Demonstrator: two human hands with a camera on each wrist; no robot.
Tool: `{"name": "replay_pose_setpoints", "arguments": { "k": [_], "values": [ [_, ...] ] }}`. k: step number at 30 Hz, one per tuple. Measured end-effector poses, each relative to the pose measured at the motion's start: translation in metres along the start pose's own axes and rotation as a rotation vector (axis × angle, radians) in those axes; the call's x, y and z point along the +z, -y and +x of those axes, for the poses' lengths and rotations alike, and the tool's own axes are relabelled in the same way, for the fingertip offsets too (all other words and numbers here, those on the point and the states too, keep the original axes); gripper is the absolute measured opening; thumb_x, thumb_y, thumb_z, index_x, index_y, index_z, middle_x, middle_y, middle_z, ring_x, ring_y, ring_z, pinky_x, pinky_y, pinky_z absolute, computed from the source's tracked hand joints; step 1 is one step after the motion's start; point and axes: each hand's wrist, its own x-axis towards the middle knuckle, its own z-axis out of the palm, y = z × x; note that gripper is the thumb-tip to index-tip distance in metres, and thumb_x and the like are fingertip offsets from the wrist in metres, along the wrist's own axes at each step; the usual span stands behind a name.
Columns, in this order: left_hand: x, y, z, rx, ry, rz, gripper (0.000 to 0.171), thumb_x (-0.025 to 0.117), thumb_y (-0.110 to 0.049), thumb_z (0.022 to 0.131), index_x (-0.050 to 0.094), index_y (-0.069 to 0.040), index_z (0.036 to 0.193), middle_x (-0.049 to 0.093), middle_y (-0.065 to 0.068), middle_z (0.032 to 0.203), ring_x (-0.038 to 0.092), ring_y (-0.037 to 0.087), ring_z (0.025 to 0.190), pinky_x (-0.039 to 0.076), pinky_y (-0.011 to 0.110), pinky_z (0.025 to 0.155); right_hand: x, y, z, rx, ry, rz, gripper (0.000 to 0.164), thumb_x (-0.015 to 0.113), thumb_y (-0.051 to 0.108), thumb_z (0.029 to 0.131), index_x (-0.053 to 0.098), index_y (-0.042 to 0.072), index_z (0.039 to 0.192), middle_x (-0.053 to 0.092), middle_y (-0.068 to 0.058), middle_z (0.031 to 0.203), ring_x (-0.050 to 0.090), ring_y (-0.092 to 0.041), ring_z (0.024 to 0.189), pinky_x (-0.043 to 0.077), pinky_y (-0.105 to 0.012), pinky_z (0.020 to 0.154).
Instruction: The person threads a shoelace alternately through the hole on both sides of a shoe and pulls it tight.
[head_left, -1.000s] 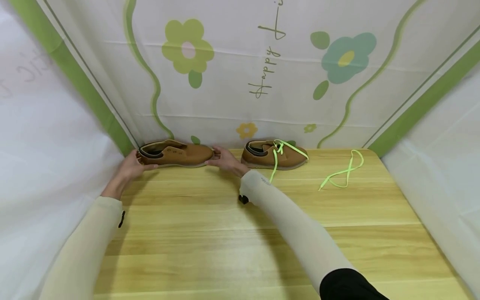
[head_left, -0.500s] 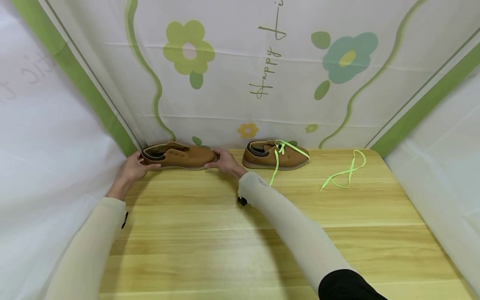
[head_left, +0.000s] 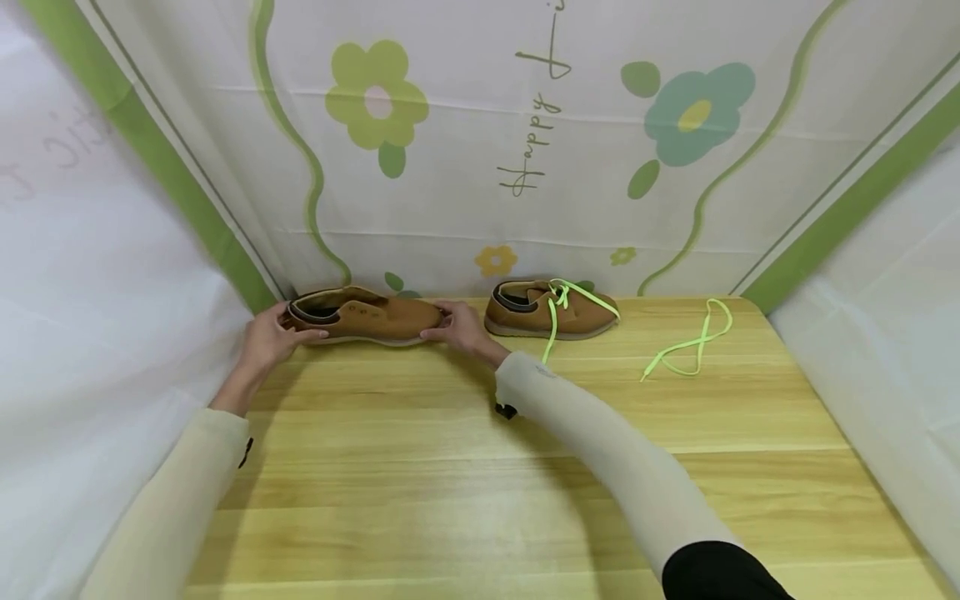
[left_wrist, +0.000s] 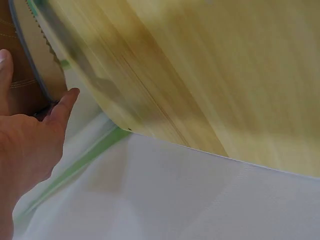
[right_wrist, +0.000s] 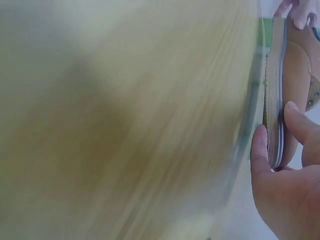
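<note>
A brown shoe (head_left: 397, 318) without a lace is held lengthwise at the table's back left, its opening to the left and its toe to the right. My left hand (head_left: 268, 337) grips the heel end; in the left wrist view its thumb and a finger lie on either side of the heel and sole. At the toe, my right hand (head_left: 467, 327) grips with the thumb on the upper and a finger at the sole's edge, as the right wrist view shows. Just right of that hand stands a second brown shoe (head_left: 525, 322), with a neon green lace (head_left: 552, 321) tied through it.
A loose neon green lace (head_left: 686, 343) lies looped on the wooden table (head_left: 420, 467), farther right. White fabric with printed flowers (head_left: 450, 150) rises behind the table, and white side sheets (head_left: 885, 350) flank it.
Both hands have shifted the unlaced shoe a little to the right and slightly nearer to me. The laced shoe and the loose lace have stayed put.
</note>
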Motion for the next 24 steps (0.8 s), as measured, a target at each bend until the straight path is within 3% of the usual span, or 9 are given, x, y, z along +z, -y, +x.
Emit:
{"name": "replay_pose_setpoints", "arguments": {
  "k": [3,6,9,13,20,24],
  "values": [
    [0.004,-0.008,-0.009,0.057,-0.028,-0.009,0.091,0.088,-0.045,0.087,0.048,0.001,0.154,0.064,0.029,0.126,0.057,0.034,0.097,0.052,0.052,0.09,-0.007,0.0,-0.01,-0.017,-0.004,-0.044,0.07,0.086,0.024,0.092,0.055,0.002,0.152,0.067,-0.015,0.14,0.074,-0.023,0.105,0.061,-0.029,0.079],
    [0.006,-0.013,-0.017,0.111,-0.041,-0.039,0.09,0.09,-0.039,0.086,0.047,-0.002,0.156,0.057,0.031,0.145,0.06,0.047,0.119,0.049,0.062,0.103,-0.015,0.002,-0.022,-0.046,-0.01,-0.091,0.066,0.086,0.024,0.092,0.059,0.002,0.149,0.068,-0.015,0.138,0.074,-0.023,0.104,0.061,-0.03,0.081],
    [0.01,-0.02,-0.023,0.157,-0.054,-0.063,0.08,0.092,-0.034,0.085,0.057,-0.003,0.149,0.059,0.026,0.146,0.057,0.05,0.131,0.048,0.063,0.105,-0.026,0.004,-0.035,-0.076,-0.014,-0.121,0.063,0.087,0.024,0.092,0.062,0.002,0.146,0.069,-0.016,0.136,0.075,-0.024,0.103,0.061,-0.031,0.083],
    [0.013,-0.033,-0.034,0.167,-0.037,-0.073,0.074,0.093,-0.036,0.083,0.062,-0.002,0.142,0.065,0.024,0.14,0.06,0.047,0.131,0.049,0.06,0.104,-0.041,0.004,-0.055,-0.088,-0.02,-0.148,0.066,0.089,0.025,0.089,0.062,0.002,0.145,0.068,-0.016,0.134,0.076,-0.024,0.101,0.062,-0.03,0.082],
    [0.022,-0.066,-0.052,0.211,0.027,-0.087,0.077,0.092,-0.037,0.084,0.06,-0.004,0.146,0.069,0.021,0.136,0.064,0.045,0.128,0.052,0.059,0.101,-0.074,0.007,-0.093,-0.075,-0.044,-0.245,0.069,0.09,0.031,0.088,0.063,0.006,0.146,0.071,-0.008,0.107,0.068,-0.017,0.084,0.056,-0.031,0.073],
    [0.029,-0.08,-0.06,0.247,0.042,-0.094,0.077,0.093,-0.034,0.084,0.06,-0.003,0.146,0.067,0.023,0.138,0.064,0.048,0.127,0.053,0.061,0.101,-0.089,0.007,-0.113,-0.063,-0.027,-0.229,0.071,0.089,0.03,0.089,0.06,0.003,0.148,0.07,-0.011,0.122,0.072,-0.017,0.087,0.059,-0.03,0.073]
  ]
}}
